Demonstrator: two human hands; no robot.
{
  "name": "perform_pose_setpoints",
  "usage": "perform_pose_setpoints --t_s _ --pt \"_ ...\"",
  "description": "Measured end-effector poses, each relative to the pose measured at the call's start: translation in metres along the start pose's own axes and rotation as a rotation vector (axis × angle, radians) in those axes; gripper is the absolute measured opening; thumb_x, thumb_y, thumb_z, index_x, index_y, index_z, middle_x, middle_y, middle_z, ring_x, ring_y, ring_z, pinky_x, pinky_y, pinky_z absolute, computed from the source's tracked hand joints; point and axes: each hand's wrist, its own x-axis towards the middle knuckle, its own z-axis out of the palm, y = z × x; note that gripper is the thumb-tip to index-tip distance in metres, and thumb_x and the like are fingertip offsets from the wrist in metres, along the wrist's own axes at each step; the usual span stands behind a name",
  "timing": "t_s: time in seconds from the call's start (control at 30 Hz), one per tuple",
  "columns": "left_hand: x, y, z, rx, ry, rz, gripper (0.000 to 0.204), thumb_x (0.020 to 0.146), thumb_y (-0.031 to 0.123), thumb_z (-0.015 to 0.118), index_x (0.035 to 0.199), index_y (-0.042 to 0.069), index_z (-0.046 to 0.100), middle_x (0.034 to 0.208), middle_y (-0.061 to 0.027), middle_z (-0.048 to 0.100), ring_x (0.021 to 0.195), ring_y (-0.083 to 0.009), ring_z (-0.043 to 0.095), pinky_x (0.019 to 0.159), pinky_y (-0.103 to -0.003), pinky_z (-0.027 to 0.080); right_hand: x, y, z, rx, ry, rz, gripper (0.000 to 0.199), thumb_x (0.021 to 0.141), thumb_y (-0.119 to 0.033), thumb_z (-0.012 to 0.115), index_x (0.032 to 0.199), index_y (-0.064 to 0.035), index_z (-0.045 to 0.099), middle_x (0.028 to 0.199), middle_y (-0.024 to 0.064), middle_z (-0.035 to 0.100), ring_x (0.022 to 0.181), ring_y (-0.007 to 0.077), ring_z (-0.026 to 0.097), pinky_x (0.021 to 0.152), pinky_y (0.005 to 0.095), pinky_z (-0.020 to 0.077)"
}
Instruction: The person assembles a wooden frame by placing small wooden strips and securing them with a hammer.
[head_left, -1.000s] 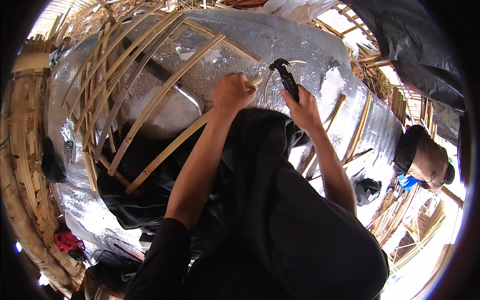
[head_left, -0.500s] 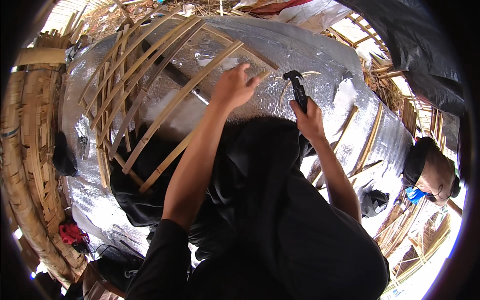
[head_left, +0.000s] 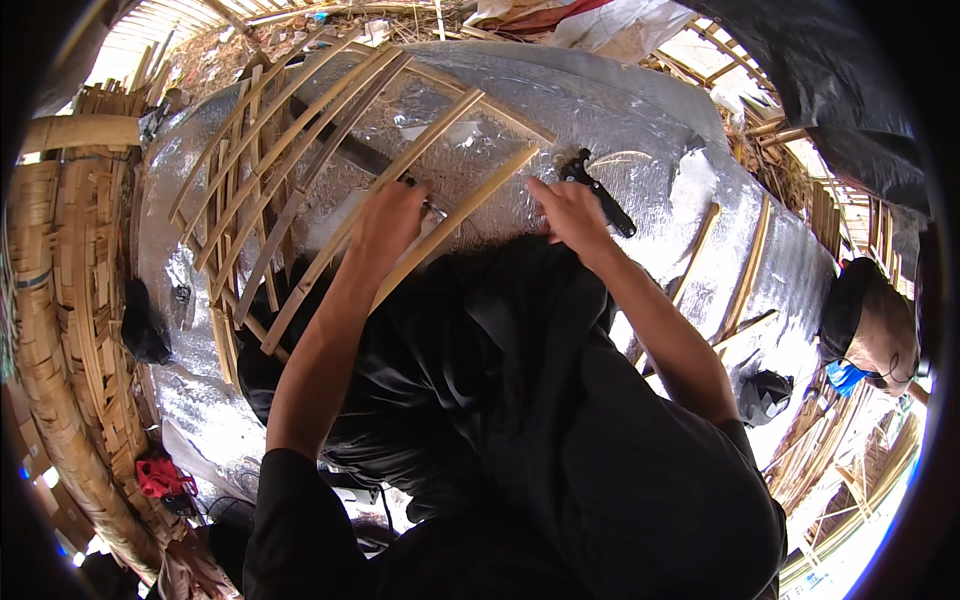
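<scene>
Head view: left hand [head_left: 392,215] pinches nail [head_left: 432,208] on bamboo slat [head_left: 470,205]; right hand [head_left: 568,208] grips hammer [head_left: 598,190]. Keep nail upright, start with light taps, fingers low.

Black hammer [head_left: 598,192] (tilted) over foil [head_left: 640,110]

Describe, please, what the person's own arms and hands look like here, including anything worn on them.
Both forearms are bare from the hands to above the elbows, where short black sleeves begin. The left hand and the right hand wear no gloves, and no watch, ring or band shows at either wrist. The black sleeves belong to a loose dark garment that fills the lower middle of the view.
</scene>
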Motion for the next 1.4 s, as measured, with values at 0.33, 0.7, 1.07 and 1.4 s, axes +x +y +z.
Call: perform_pose_setpoints --t_s 0.33,0.7,1.07,1.4 --pt "0.055 0.026 0.022 -0.289 0.093 0.210 0.028 0.091 0.007 0.068 0.119 0.004 0.071 0.092 -0.0262 0.070 0.084 -0.0434 0.069 0.070 -0.050 0.052 0.017 -0.016 0.038 0.304 0.033 0.000 0.027 0.100 -0.025 0.068 0.097 0.0015 0.073 0.076 0.0051 0.068 0.061 0.0118 0.063 0.053 0.0280 0.0483" --pt "0.103 0.055 0.028 -0.619 0.011 -0.156 0.029 0.098 0.028 0.071 0.110 0.002 0.072 0.087 -0.0135 0.076 0.077 -0.0189 0.074 0.069 -0.034 0.055 0.029 -0.009 0.040 0.083 -0.027 -0.120 0.035 0.099 -0.033 0.068 0.100 0.0010 0.075 0.077 0.0160 0.074 0.070 0.0227 0.075 0.066 0.0396 0.0592" --pt "0.093 0.070 0.036 -0.485 0.078 -0.205 0.034 0.092 0.039 0.077 0.101 0.007 0.081 0.079 -0.0150 0.075 0.075 -0.0282 0.074 0.072 -0.038 0.056 0.018 0.040 -0.032 -0.422 0.522 -0.659 0.024 0.089 -0.022 0.076 0.098 -0.0064 0.061 0.091 0.0133 0.065 0.085 0.0361 0.068 0.075 0.0491 0.0547" --pt "0.089 0.066 0.011 -0.389 -0.053 -0.255 0.031 0.094 0.032 0.072 0.098 0.002 0.078 0.089 -0.0200 0.076 0.085 -0.0375 0.074 0.077 -0.045 0.059 -0.005 0.100 -0.061 -0.710 0.431 -0.480 0.038 0.096 -0.028 0.071 0.119 -0.0030 0.055 0.111 0.0221 0.059 0.103 0.0417 0.061 0.086 0.0530 0.0505"
